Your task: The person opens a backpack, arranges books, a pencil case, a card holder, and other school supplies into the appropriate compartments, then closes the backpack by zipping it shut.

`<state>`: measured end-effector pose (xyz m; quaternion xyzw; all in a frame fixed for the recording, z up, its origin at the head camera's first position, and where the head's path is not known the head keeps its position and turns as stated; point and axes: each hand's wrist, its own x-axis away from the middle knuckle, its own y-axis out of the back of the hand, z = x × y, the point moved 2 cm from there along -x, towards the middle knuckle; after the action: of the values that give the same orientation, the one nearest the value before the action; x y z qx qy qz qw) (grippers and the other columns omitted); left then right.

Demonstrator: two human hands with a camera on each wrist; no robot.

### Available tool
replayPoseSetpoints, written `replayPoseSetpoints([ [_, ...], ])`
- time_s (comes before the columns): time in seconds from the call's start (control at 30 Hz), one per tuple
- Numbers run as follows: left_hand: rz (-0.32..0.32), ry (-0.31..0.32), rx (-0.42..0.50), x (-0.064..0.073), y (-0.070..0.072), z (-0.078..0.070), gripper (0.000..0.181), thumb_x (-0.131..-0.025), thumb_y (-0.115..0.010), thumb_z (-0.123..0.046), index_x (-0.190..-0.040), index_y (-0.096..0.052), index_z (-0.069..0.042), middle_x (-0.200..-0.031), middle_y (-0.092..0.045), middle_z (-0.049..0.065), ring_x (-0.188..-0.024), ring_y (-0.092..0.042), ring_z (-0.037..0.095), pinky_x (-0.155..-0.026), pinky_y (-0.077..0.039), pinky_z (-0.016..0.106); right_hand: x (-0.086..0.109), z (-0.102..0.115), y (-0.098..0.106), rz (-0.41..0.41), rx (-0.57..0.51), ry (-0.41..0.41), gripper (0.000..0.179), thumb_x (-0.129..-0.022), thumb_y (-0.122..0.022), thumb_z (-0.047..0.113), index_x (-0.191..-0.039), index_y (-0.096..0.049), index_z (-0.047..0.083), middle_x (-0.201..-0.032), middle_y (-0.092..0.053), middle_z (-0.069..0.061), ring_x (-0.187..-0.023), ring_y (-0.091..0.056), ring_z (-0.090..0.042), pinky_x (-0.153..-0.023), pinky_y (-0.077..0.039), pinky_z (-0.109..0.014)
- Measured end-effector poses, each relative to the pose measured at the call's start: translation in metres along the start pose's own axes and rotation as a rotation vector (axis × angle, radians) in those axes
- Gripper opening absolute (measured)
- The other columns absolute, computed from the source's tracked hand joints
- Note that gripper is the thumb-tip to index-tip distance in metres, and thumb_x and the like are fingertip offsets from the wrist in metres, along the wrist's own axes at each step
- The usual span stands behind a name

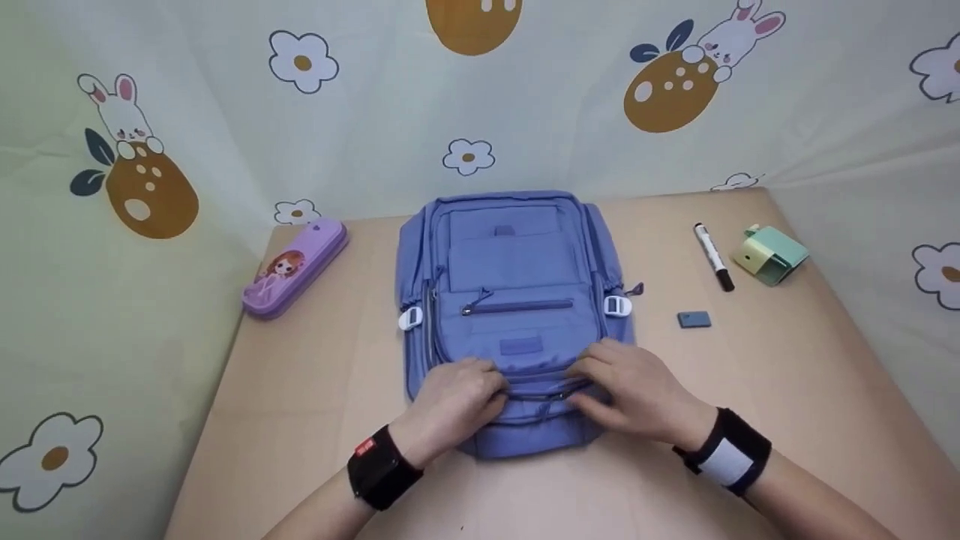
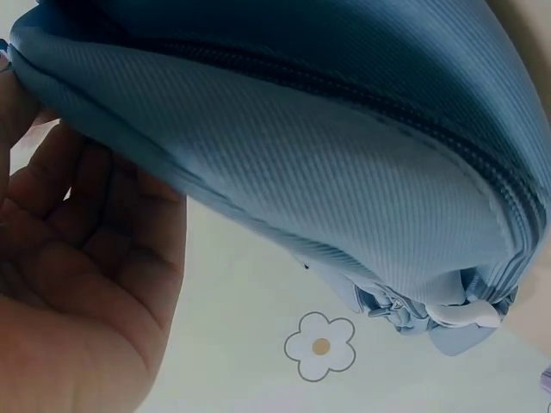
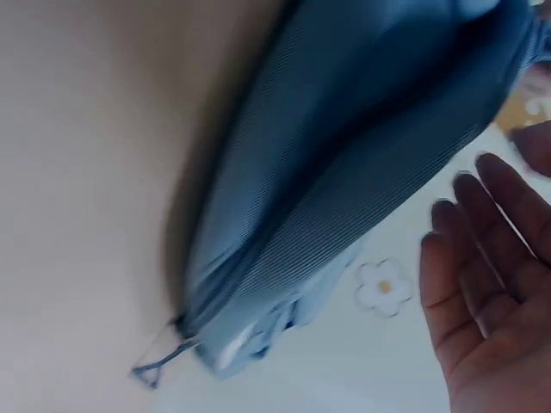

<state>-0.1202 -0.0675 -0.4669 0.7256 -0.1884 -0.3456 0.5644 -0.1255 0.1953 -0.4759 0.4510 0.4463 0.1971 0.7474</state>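
Note:
A blue backpack (image 1: 517,262) lies on its back on the table, front pockets facing up. My left hand (image 1: 461,394) is at its lower front, fingers curled at the fabric edge beside the zipper; in the left wrist view the hand (image 2: 86,258) grips that edge. My right hand (image 1: 637,386) hovers by the lower right part near a zipper pull (image 1: 561,394). Seen from the right wrist, the right hand's fingers (image 3: 482,232) are loosely extended and apart from the cloth. The zipper line (image 2: 344,86) runs along the bag's bottom side.
A purple pencil case (image 1: 296,270) lies at the table's left edge. To the right are a black-and-white marker (image 1: 713,257), a green and yellow pencil sharpener-like item (image 1: 772,255) and a small blue-grey block (image 1: 694,319). A patterned curtain (image 1: 375,112) surrounds the table (image 1: 300,450).

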Motion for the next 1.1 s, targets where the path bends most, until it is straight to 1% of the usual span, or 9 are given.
replayPoseSetpoints([
  [0.07,-0.017,0.0,-0.008,0.001,-0.001,-0.001,0.006,-0.088,-0.073,-0.017,-0.083,-0.075,-0.016,-0.077,-0.063,-0.006,-0.067,-0.059,0.014,-0.053,-0.05,0.029,-0.004,0.015,-0.007,0.028,-0.011,0.043,0.045,-0.086,-0.082,0.04,-0.12,-0.069,0.014,-0.105,-0.061,0.004,-0.091,-0.058,-0.014,-0.074,-0.052,-0.033],
  [0.13,-0.039,0.001,-0.012,0.002,-0.002,0.0,0.009,-0.088,-0.073,-0.016,-0.079,-0.073,-0.016,-0.075,-0.062,-0.006,-0.065,-0.058,0.015,-0.052,-0.049,0.03,-0.008,0.027,-0.016,0.045,-0.017,0.082,0.049,-0.085,-0.083,0.041,-0.123,-0.068,0.014,-0.106,-0.059,0.003,-0.092,-0.056,-0.014,-0.076,-0.051,-0.032],
  [0.2,-0.056,0.003,-0.017,0.002,-0.002,0.0,0.011,-0.087,-0.072,-0.015,-0.076,-0.072,-0.016,-0.073,-0.06,-0.006,-0.064,-0.057,0.015,-0.051,-0.048,0.03,-0.011,0.033,-0.023,0.029,-0.022,0.094,0.041,-0.085,-0.083,0.034,-0.118,-0.069,0.014,-0.105,-0.057,0.002,-0.091,-0.055,-0.015,-0.076,-0.051,-0.031],
  [0.33,-0.062,-0.002,-0.005,0.003,-0.004,0.0,0.011,-0.087,-0.073,-0.015,-0.076,-0.072,-0.016,-0.073,-0.061,-0.006,-0.063,-0.056,0.014,-0.05,-0.047,0.029,-0.011,0.036,-0.026,-0.103,-0.116,0.085,0.022,-0.082,-0.082,0.007,-0.099,-0.069,0.012,-0.102,-0.061,0.001,-0.091,-0.06,-0.016,-0.081,-0.053,-0.029],
  [0.5,-0.065,-0.003,0.002,0.002,-0.003,0.0,0.01,-0.087,-0.073,-0.015,-0.077,-0.072,-0.017,-0.074,-0.062,-0.007,-0.063,-0.057,0.014,-0.051,-0.049,0.028,-0.004,0.032,-0.018,-0.203,-0.199,-0.021,0.026,-0.079,-0.072,-0.008,-0.097,-0.07,0.011,-0.099,-0.066,0.004,-0.09,-0.064,-0.013,-0.083,-0.053,-0.024],
  [0.63,-0.065,0.001,0.015,0.002,-0.001,0.001,0.008,-0.087,-0.073,-0.015,-0.079,-0.074,-0.017,-0.075,-0.063,-0.007,-0.065,-0.058,0.014,-0.052,-0.05,0.029,0.001,0.028,-0.013,-0.222,-0.194,-0.154,0.025,-0.082,-0.078,-0.006,-0.098,-0.073,0.013,-0.096,-0.068,0.007,-0.086,-0.065,-0.01,-0.079,-0.053,-0.022],
  [0.9,-0.072,0.006,0.024,0.002,0.0,0.001,0.005,-0.087,-0.074,-0.014,-0.082,-0.075,-0.016,-0.076,-0.064,-0.006,-0.066,-0.059,0.014,-0.053,-0.051,0.028,0.013,0.019,-0.008,-0.087,-0.096,-0.369,0.021,-0.08,-0.084,-0.002,-0.098,-0.078,0.008,-0.094,-0.066,0.003,-0.086,-0.064,-0.01,-0.075,-0.057,-0.028],
  [1.0,-0.084,0.007,0.028,0.004,-0.002,0.0,0.005,-0.085,-0.075,-0.012,-0.082,-0.075,-0.016,-0.077,-0.065,-0.006,-0.066,-0.059,0.014,-0.053,-0.051,0.027,0.016,0.018,-0.006,-0.058,-0.048,-0.407,0.017,-0.081,-0.085,0.002,-0.093,-0.076,0.01,-0.088,-0.065,0.006,-0.081,-0.062,-0.009,-0.071,-0.055,-0.03],
  [1.1,-0.111,0.003,0.034,0.005,-0.003,0.0,0.006,-0.084,-0.075,-0.01,-0.08,-0.074,-0.016,-0.076,-0.064,-0.006,-0.065,-0.06,0.014,-0.053,-0.051,0.027,0.021,0.015,-0.003,-0.038,-0.004,-0.412,0.016,-0.081,-0.084,0.004,-0.088,-0.072,0.013,-0.084,-0.063,0.007,-0.077,-0.06,-0.01,-0.067,-0.053,-0.031],
])
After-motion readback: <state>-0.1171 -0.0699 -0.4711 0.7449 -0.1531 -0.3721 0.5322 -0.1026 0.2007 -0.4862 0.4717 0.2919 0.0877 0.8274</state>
